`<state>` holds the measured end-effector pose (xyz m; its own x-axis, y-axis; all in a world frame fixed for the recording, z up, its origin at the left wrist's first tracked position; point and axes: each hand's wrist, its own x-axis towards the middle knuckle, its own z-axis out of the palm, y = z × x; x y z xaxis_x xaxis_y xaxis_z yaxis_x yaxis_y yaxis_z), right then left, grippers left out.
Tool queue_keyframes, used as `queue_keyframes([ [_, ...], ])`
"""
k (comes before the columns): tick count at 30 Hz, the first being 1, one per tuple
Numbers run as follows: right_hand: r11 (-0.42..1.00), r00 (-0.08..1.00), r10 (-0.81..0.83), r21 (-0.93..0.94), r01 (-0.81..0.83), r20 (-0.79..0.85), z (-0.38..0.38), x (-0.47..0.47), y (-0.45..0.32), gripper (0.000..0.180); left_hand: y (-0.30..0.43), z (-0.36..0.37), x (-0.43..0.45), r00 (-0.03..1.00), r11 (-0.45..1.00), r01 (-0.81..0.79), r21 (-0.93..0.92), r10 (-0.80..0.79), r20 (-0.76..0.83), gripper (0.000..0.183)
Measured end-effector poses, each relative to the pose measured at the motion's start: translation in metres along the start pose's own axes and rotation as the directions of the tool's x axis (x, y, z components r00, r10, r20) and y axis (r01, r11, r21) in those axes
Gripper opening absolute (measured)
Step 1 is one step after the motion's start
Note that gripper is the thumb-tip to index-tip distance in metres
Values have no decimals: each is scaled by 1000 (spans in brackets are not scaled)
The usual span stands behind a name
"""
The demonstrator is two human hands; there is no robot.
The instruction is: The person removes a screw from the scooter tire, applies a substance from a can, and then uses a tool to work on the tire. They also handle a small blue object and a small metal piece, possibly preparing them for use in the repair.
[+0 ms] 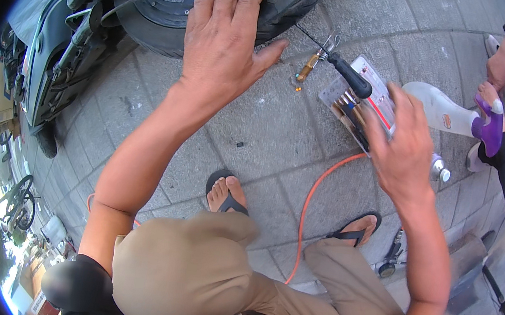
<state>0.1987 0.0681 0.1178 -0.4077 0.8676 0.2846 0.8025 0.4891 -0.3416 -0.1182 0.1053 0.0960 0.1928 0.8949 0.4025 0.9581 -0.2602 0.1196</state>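
My left hand (223, 34) lies over the sidewall of a black scooter tyre (296, 5), fingers spread towards the tread and holding nothing. A black-handled tyre plug tool (352, 75) reaches the tyre with its thin shaft; whether its tip is inside the rubber is hard to tell. My right hand (404, 134) is open beside that handle, fingers apart, above a clear plastic case (330, 93) of small tools. It partly hides the case. A brass-coloured tool with a wire hook (310, 64) lies on the paving near the tyre, beside small orange bits (298, 89).
An orange hose (304, 217) curves between my feet. A spray bottle with a purple trigger (446, 106) and a silver container (440, 168) are at right, near another person's hand (503, 64). A gauge (387, 269) lies beside my leg. A small black piece (240, 145) is on the paving.
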Motion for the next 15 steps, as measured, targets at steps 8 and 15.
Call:
queue_keyframes([
  [8,942,1000,-12,336,7,14,77,25,10,39,5,6,8,997,997,74,18,-75,13,79],
  [15,-356,456,-60,408,-841,888,63,44,26,39,6,8,8,997,998,69,16,-68,-36,77],
])
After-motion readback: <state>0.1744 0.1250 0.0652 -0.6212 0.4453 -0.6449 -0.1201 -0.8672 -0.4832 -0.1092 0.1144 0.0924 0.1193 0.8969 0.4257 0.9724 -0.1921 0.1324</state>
